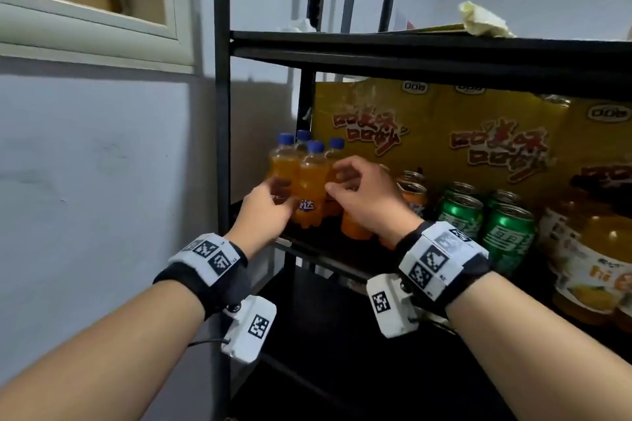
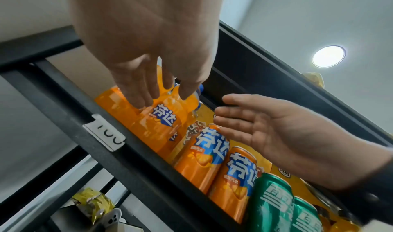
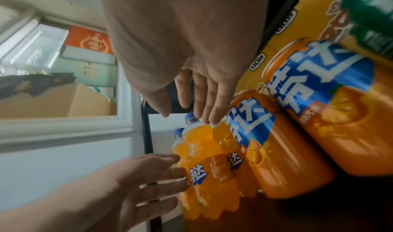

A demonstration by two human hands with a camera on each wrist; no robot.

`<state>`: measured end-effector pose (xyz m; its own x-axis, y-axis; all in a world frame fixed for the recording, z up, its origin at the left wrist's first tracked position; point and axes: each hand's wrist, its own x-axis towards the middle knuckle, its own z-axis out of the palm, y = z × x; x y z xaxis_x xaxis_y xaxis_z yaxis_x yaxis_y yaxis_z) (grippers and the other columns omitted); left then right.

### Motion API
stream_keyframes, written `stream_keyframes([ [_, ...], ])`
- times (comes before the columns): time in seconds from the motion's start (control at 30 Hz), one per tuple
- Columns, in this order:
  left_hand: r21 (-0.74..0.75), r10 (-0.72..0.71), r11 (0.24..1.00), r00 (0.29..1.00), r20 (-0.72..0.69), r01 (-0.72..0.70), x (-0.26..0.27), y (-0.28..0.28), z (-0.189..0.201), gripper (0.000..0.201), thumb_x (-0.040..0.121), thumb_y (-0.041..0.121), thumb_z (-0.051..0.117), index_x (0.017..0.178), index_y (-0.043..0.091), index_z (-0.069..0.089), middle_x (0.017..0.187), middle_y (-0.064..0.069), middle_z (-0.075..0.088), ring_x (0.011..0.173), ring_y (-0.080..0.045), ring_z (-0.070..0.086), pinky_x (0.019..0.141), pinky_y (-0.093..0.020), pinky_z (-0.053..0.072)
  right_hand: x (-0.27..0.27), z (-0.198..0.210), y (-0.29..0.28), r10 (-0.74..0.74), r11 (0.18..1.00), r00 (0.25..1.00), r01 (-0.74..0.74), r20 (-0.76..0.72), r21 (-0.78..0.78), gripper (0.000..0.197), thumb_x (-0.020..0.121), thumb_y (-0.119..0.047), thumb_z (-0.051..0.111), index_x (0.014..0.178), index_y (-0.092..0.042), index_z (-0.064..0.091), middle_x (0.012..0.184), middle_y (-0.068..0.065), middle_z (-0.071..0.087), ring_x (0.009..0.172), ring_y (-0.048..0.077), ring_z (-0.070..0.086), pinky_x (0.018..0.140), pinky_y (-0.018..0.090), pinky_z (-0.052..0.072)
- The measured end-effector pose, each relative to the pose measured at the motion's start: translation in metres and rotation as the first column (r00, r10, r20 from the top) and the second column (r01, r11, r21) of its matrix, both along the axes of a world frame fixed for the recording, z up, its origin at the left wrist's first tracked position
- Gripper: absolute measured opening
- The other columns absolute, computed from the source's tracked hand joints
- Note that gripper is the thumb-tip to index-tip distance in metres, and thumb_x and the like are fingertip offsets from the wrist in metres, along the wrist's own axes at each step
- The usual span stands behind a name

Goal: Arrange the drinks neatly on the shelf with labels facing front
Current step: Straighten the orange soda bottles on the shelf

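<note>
Several small orange soda bottles (image 1: 309, 188) (image 2: 149, 123) (image 3: 208, 151) with blue caps stand bunched at the left end of the black shelf (image 2: 95, 134). The front bottle's blue label faces out. My left hand (image 1: 284, 195) (image 2: 163, 99) (image 3: 170, 176) lies with straight fingers against the left side of the bunch. My right hand (image 1: 337, 178) (image 2: 234, 116) (image 3: 191, 111) hovers at the right side near the caps, fingers loose, holding nothing. Orange cans (image 1: 415, 196) (image 2: 204, 155) (image 3: 282, 151) stand just right of the bottles, labels facing front.
Green cans (image 1: 506, 236) (image 2: 270, 202) follow to the right, then large juice bottles (image 1: 595, 267). Yellow cartons (image 1: 427, 133) fill the back. A black post (image 1: 222, 113) and a wall close the left side. The upper shelf (image 1: 410, 48) hangs low overhead.
</note>
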<state>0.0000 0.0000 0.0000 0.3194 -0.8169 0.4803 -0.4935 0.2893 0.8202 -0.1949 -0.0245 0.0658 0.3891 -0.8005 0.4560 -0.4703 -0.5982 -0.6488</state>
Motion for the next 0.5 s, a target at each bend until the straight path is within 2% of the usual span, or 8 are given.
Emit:
stream_keyframes([
  [0.07, -0.019, -0.012, 1.0, 1.0, -0.005, 0.012, 0.007, -0.006, 0.0, 0.027, 0.095, 0.024, 0.071, 0.12, 0.028, 0.059, 0.101, 0.016, 0.067, 0.092, -0.002, 0.066, 0.073, -0.011, 0.049, 0.016, 0.003, -0.008, -0.061, 0.998, 0.998, 0.06, -0.012, -0.028, 0.043, 0.093, -0.029, 0.074, 0.132, -0.019, 0.06, 0.117, -0.005, 0.063, 0.105, 0.015, 0.064, 0.095, 0.037, 0.056],
  [0.13, -0.044, -0.041, 0.998, 0.999, -0.029, 0.04, 0.011, -0.011, -0.002, 0.026, 0.095, 0.021, 0.07, 0.118, 0.028, 0.059, 0.098, 0.018, 0.067, 0.087, 0.002, 0.066, 0.069, -0.009, 0.05, 0.031, 0.005, -0.015, -0.093, 0.995, 0.996, 0.093, 0.005, -0.023, 0.048, 0.091, -0.03, 0.075, 0.134, -0.017, 0.058, 0.122, -0.002, 0.064, 0.109, 0.018, 0.065, 0.098, 0.042, 0.055],
  [0.33, -0.104, -0.113, 0.988, 0.993, -0.018, 0.111, 0.016, -0.013, -0.01, 0.025, 0.095, 0.017, 0.07, 0.115, 0.028, 0.062, 0.097, 0.022, 0.066, 0.083, 0.023, 0.06, 0.072, 0.0, 0.045, 0.068, 0.005, -0.035, -0.247, 0.968, 0.965, 0.242, -0.085, -0.061, 0.056, 0.084, -0.039, 0.079, 0.13, -0.018, 0.056, 0.129, 0.005, 0.065, 0.119, 0.027, 0.061, 0.099, 0.039, 0.052],
  [0.43, -0.122, -0.13, 0.985, 0.991, -0.031, 0.126, 0.018, -0.013, -0.009, 0.023, 0.094, 0.017, 0.07, 0.114, 0.028, 0.063, 0.096, 0.022, 0.067, 0.084, 0.02, 0.061, 0.072, 0.0, 0.045, 0.077, 0.002, -0.04, -0.294, 0.954, 0.955, 0.29, -0.043, -0.079, 0.06, 0.081, -0.035, 0.084, 0.13, -0.018, 0.054, 0.129, 0.006, 0.063, 0.12, 0.027, 0.06, 0.09, 0.031, 0.045],
  [0.5, -0.112, -0.135, 0.985, 0.99, -0.041, 0.13, 0.019, -0.013, -0.008, 0.025, 0.095, 0.019, 0.07, 0.118, 0.024, 0.064, 0.1, 0.017, 0.069, 0.089, 0.01, 0.064, 0.076, -0.004, 0.047, 0.076, 0.001, -0.04, -0.297, 0.952, 0.955, 0.298, 0.028, -0.072, 0.057, 0.078, -0.029, 0.086, 0.126, -0.019, 0.056, 0.118, 0.0, 0.063, 0.113, 0.022, 0.062, 0.086, 0.028, 0.043],
])
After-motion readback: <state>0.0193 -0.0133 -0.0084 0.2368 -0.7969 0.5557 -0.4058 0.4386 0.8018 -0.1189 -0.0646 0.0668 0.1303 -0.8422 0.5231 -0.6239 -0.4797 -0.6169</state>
